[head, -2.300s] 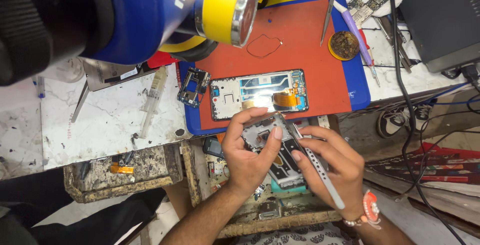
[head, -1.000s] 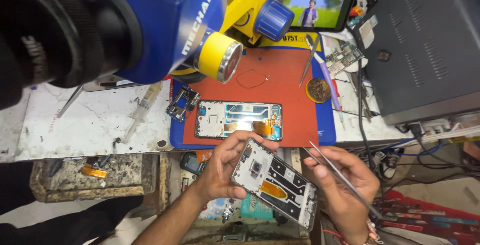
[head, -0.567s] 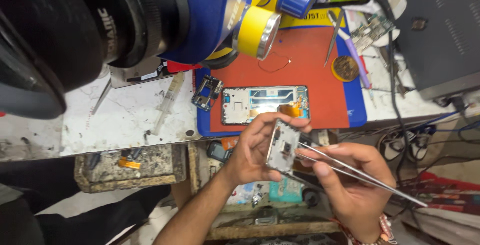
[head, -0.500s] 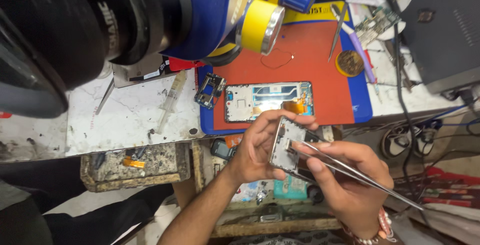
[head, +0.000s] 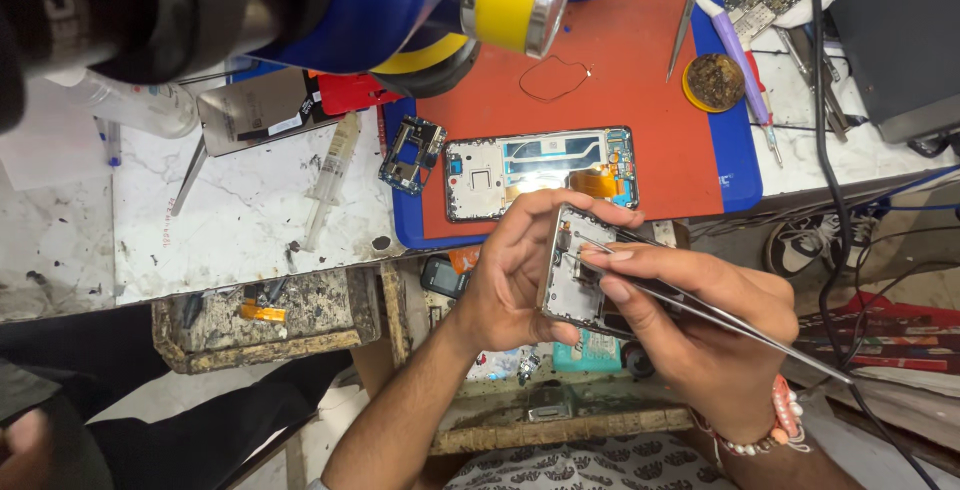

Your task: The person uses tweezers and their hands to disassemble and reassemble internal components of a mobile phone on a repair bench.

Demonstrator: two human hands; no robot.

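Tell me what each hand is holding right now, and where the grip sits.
Left hand grips the phone frame by its long edges; right hand pinches the tweezers mid-shaft, tips on the frame.

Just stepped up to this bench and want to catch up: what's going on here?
A person is working on an opened phone. The left hand holds a phone frame tilted up on edge over the bench front. The right hand holds metal tweezers, their tips touching the frame's upper part. A second opened phone frame lies flat on the red mat, a small circuit board beside it.
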